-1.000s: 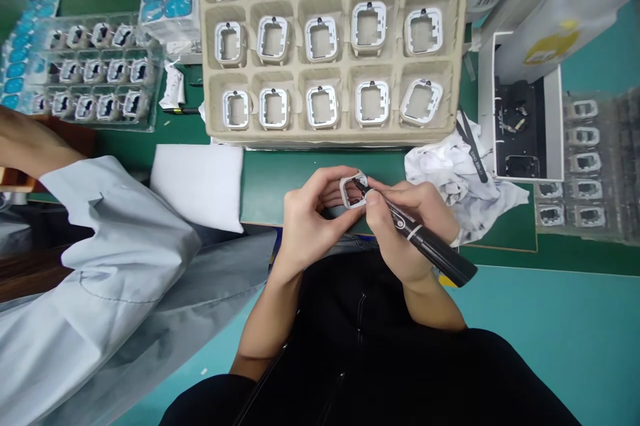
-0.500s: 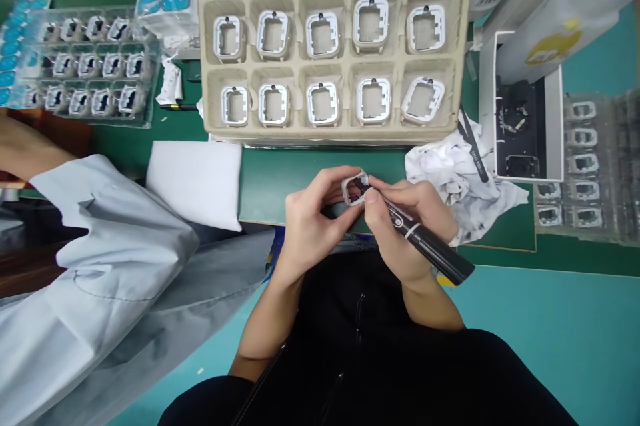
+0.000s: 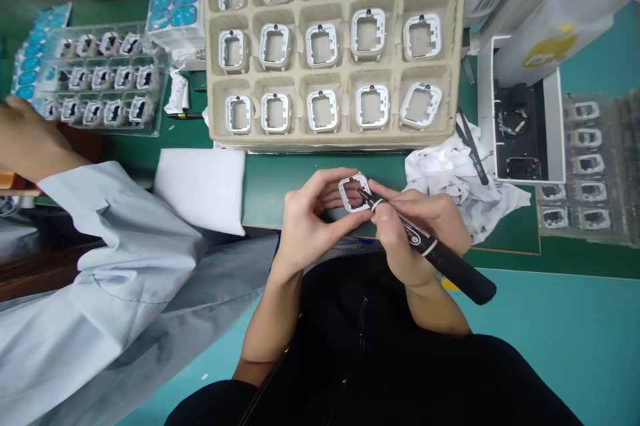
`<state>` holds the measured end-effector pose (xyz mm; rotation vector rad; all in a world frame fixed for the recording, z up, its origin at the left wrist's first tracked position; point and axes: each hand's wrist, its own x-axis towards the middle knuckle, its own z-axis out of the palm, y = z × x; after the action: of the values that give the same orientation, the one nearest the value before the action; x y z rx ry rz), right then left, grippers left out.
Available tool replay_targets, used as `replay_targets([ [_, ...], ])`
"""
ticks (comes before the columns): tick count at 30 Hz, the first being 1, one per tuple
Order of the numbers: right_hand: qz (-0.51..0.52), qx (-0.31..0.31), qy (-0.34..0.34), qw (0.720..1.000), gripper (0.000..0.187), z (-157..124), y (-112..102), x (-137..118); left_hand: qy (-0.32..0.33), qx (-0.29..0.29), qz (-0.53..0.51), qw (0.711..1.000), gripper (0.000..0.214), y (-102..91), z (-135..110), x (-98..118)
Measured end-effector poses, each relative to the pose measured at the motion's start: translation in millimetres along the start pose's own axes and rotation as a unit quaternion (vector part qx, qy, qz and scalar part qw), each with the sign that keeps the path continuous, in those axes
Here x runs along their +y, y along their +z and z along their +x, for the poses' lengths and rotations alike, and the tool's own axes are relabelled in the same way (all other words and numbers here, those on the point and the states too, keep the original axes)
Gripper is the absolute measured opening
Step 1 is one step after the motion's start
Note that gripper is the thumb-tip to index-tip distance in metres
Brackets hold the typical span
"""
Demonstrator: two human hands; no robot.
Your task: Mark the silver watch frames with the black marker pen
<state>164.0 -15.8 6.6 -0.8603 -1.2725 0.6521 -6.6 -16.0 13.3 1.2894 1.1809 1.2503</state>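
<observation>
Fingers of left hand point(image 3: 305, 223) pinch white frame point(image 3: 354, 192); right hand point(image 3: 415, 226) grips black marker point(image 3: 430, 249) touching it.

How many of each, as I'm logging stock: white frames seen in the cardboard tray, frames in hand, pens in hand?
White frames in cardboard tray: 14
White frame in left hand: 1
Black pen in right hand: 1
Total: 16

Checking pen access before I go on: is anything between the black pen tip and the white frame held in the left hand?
Nothing visible. The black pen in the right hand already has its tip at the white frame, which the left hand pinches.
</observation>
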Motion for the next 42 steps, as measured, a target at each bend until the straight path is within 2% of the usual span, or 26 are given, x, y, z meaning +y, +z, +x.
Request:
replay_targets([
  [6,-0.019,0.004,0.018,1.0,0.014,-2,-1,2,-0.019,0.028,0.021,0.999,0.072,4.2,-1,2],
  [13,-0.022,-0.01,0.073,0.997,0.02,0,-4,0,0.009,0.065,0.066,0.996,0.07,15.0,-5,2],
  [20,-0.008,-0.01,0.076,0.997,0.019,-1,-6,0,0.019,0.067,0.074,0.995,0.068,15.8,-5,-1],
  [25,0.015,0.025,0.062,0.998,0.017,-2,-5,1,0.004,0.013,0.069,0.998,0.061,-1.1,-10,10],
  [27,0.014,0.054,0.046,0.997,0.016,-2,-5,2,0.03,0.017,0.097,0.995,0.056,-14.9,-9,21],
  [29,0.009,0.069,0.037,0.997,0.016,-4,-4,4,0.087,0.047,0.147,0.984,0.054,-31.2,0,35],
  [32,-0.009,0.067,0.038,0.997,0.017,-6,-2,7,0.182,0.081,0.216,0.956,0.058,-53.0,40,58],
  [34,-0.027,0.07,0.041,0.996,0.018,-7,-1,9,0.22,0.077,0.245,0.941,0.062,-61.3,82,72],
  [36,-0.038,0.072,0.041,0.996,0.019,-7,0,9,0.225,0.053,0.271,0.934,0.059,-63.8,132,80],
  [40,-0.034,0.067,0.037,0.996,0.019,-4,1,6,0.259,0.039,0.301,0.917,0.045,-61.6,232,75],
  [42,-0.036,0.07,0.035,0.996,0.018,-3,1,5,0.264,0.022,0.353,0.897,0.035,-62.7,269,66],
])
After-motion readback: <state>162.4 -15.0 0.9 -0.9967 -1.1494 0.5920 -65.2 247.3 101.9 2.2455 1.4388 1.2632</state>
